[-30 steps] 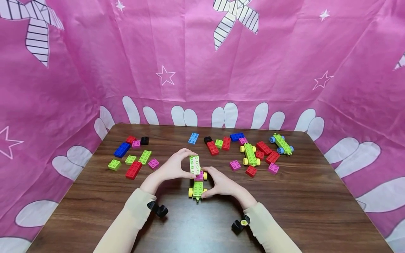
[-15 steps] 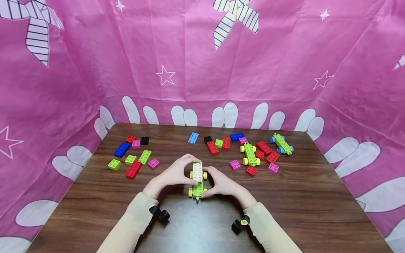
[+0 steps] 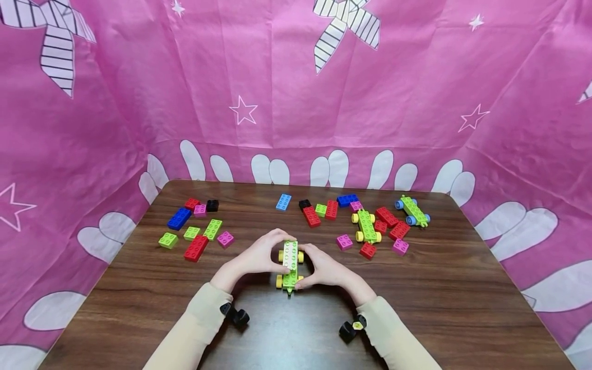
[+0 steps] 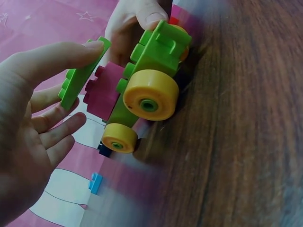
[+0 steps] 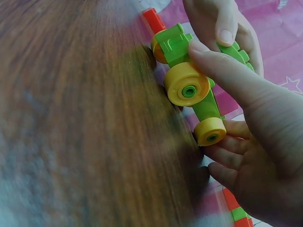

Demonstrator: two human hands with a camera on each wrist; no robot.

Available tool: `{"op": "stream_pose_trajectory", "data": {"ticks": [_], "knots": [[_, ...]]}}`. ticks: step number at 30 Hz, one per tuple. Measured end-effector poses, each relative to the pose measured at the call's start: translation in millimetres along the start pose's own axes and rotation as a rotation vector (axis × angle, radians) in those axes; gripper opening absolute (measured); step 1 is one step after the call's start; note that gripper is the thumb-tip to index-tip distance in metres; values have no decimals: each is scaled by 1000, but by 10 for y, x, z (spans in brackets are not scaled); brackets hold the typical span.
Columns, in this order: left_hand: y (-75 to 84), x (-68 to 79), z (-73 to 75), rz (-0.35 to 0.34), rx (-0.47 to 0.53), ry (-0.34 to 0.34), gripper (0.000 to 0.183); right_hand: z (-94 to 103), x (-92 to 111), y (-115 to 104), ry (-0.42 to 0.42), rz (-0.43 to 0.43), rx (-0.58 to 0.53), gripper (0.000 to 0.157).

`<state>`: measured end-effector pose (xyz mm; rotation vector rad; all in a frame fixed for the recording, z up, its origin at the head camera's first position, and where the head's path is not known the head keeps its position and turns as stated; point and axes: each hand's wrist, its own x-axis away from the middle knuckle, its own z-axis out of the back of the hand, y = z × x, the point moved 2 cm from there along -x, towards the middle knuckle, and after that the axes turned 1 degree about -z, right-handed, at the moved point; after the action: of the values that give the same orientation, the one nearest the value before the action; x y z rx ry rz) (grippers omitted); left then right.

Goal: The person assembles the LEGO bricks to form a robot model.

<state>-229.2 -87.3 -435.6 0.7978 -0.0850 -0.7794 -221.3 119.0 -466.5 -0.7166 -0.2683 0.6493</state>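
Observation:
My left hand [image 3: 260, 256] pinches a thin lime green building plate [image 4: 78, 80] between thumb and fingers. In the left wrist view the plate is tilted, close over the studs of a pink brick [image 4: 105, 91], with a narrow gap showing. That brick sits on a lime green wheeled base [image 3: 290, 280] with yellow wheels [image 4: 151, 95], which stands on the table. My right hand [image 3: 327, 268] grips the base from the right, its thumb at the near end. From above, the plate hides the pink brick and the far part of the base.
Loose bricks, among them a red brick [image 3: 196, 248] and a blue brick [image 3: 179, 218], lie left on the wooden table [image 3: 416, 308]. At the right are more bricks, a yellow-wheeled base [image 3: 366, 226] and a blue-wheeled base [image 3: 413, 210]. A light blue plate [image 3: 283, 202] lies near the back edge.
My left hand has brought the lime green plate nearer and slightly right, over the pink brick, covering it from above. The right hand and the wheeled base have stayed in place.

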Motion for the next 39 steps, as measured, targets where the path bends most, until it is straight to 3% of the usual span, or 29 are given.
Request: {"op": "stream_pose_trajectory", "data": {"ticks": [16,25,39], "knots": [[-33,-8,-37,46,3,0,67,-8,-1,21,-9,-19,-4,94],[-29,-13,-33,73,-12,10,67,20,13,-55,8,12,6,96],[-44,-10,-24,79,-3,3,65,12,4,-25,-2,-8,-2,96]]}}
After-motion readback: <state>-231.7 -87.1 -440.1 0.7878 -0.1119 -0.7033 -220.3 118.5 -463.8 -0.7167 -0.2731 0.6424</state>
